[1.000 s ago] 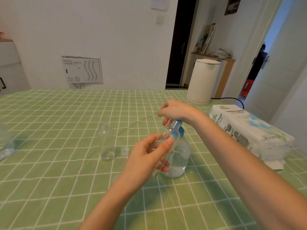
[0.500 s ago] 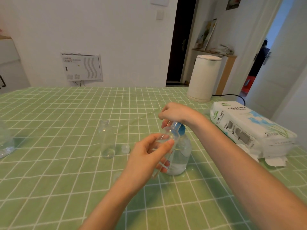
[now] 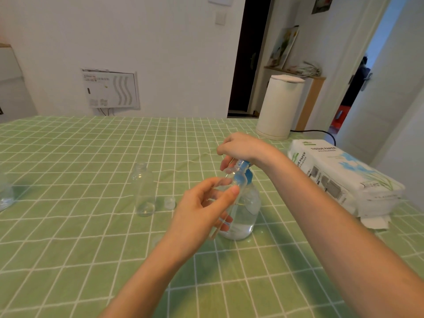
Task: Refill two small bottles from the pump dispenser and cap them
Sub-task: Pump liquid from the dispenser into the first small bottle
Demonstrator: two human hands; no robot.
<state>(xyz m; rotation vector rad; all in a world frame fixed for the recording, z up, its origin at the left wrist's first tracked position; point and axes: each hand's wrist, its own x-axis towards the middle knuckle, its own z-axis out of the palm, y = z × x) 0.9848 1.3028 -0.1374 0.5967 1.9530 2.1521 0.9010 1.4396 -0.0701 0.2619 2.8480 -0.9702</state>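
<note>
A green tablecloth (image 3: 68, 237) with a white grid covers the table, lightly creased. Near its middle stands the clear pump dispenser (image 3: 246, 212), about a third full of clear liquid. The right hand (image 3: 241, 148) sits on its blue pump head, fingers curled down over it. The left hand (image 3: 202, 210) pinches a small bottle (image 3: 237, 180) between thumb and fingers, tilted against the dispenser with its open mouth up at the nozzle.

At 9 o'clock from the dispenser a second small bottle (image 3: 144, 191) stands upright and uncapped, with a little liquid at the bottom. A small clear cap (image 3: 169, 201) lies just beside it, between it and the left hand. Far out at 9 o'clock, at the picture's edge, part of a clear container (image 3: 4, 193) shows.

At 3 o'clock lies a pack of tissue paper (image 3: 339, 173). At 1 o'clock, on the table's far edge, stands a white cylindrical appliance (image 3: 278, 106) with a black cord (image 3: 321, 131).

Behind the table is a white wall with a vented panel (image 3: 110, 88) at 11 o'clock, a light switch (image 3: 220, 18) and a dark doorway (image 3: 243, 53) at 12. A white door (image 3: 385, 88) stands ajar at 2 o'clock.
</note>
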